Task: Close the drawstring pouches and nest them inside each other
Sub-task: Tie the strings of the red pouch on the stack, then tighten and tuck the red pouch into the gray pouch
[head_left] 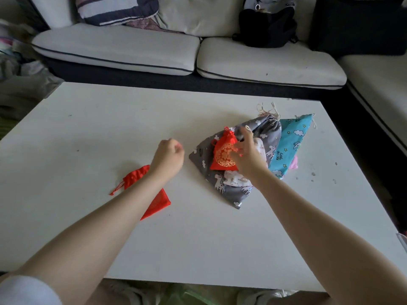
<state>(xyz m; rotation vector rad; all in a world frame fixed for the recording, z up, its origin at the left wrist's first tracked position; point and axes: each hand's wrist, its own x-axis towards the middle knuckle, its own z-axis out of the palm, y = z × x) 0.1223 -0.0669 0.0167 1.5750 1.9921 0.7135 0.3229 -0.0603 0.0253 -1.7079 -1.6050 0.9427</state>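
Note:
A small red pouch with a gold pattern (222, 155) lies on top of a pile at the table's right. My right hand (248, 160) pinches its right side. Under it lie a white printed pouch (237, 179) and a large grey pouch with animal print (231, 194), whose neck is drawn tight. A blue unicorn pouch (290, 142) sits behind the grey one, and a bit of pink fabric (294, 164) peeks out beneath it. A second red pouch (134, 176) lies flat at the left, partly under my left forearm. My left hand (169, 153) hovers as a fist, holding nothing.
The white table (99, 128) stretches wide to the left and front of the pile. A white sofa (114, 49) runs along the far side, with a striped cushion (116, 8) and a black bag (264, 27) on it.

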